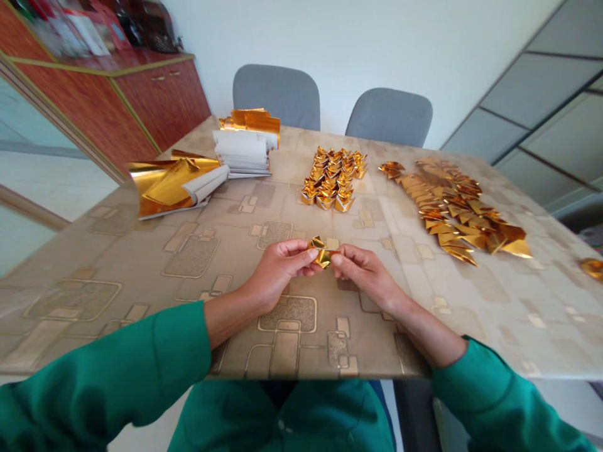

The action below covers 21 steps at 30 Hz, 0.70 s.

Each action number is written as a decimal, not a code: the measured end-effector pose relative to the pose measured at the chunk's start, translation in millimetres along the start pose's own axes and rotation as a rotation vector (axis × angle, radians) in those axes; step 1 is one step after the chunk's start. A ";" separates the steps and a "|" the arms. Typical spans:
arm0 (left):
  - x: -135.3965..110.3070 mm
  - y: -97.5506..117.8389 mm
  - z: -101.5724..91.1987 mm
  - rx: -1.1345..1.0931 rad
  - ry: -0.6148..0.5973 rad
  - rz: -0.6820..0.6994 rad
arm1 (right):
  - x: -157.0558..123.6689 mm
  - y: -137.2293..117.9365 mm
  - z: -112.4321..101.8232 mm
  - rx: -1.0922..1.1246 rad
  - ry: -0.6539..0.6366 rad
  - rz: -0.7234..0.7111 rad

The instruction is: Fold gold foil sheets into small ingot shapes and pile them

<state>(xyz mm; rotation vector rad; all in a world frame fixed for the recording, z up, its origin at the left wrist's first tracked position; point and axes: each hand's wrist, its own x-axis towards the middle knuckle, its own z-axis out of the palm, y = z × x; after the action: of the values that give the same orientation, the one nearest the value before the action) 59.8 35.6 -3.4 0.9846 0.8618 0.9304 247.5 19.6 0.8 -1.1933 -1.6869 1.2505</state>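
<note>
A small folded piece of gold foil paper (323, 257) is held over the near middle of the table. My left hand (288, 267) pinches its left side between thumb and fingers. On the other side, my right hand (360, 270) grips the right end with its fingertips. Beyond my hands stands a block of folded gold paper shapes (332, 179) set in rows. To the right lie several overlapping rows of flat folded gold pieces (459, 210). Gold sheets with white backs (172, 182) lie at the left, beside a stack of white-backed sheets (242, 154).
A patterned cover lies over the table (188, 326). Two grey chairs (276, 94) stand at its far side against the wall. A reddish wooden cabinet (155, 107) with items on top is at the far left. One gold piece (591, 269) sits near the right edge.
</note>
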 end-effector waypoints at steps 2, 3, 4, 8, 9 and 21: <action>-0.9 1.1 0.6 0.025 0.004 0.016 | -0.1 1.5 2.0 0.024 -0.015 -0.010; -1.2 1.5 0.9 0.037 0.000 0.019 | -0.3 2.3 2.8 0.033 -0.024 -0.024; -1.3 1.7 1.1 0.046 -0.008 0.017 | -0.4 2.9 3.4 0.037 -0.035 -0.044; -0.3 1.1 0.4 0.015 -0.029 -0.044 | -0.9 1.9 2.6 0.045 -0.086 -0.076; 0.1 0.9 0.2 0.003 -0.029 -0.056 | -0.9 0.8 2.0 0.057 -0.095 -0.070; -0.9 -1.8 0.9 0.026 -0.050 -0.028 | -1.7 -5.2 -2.9 0.078 0.001 0.032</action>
<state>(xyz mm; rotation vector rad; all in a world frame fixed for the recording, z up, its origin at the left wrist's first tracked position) 60.7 34.1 -4.7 1.0120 0.8452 0.8688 249.3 18.3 6.6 -1.1783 -1.6090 1.3232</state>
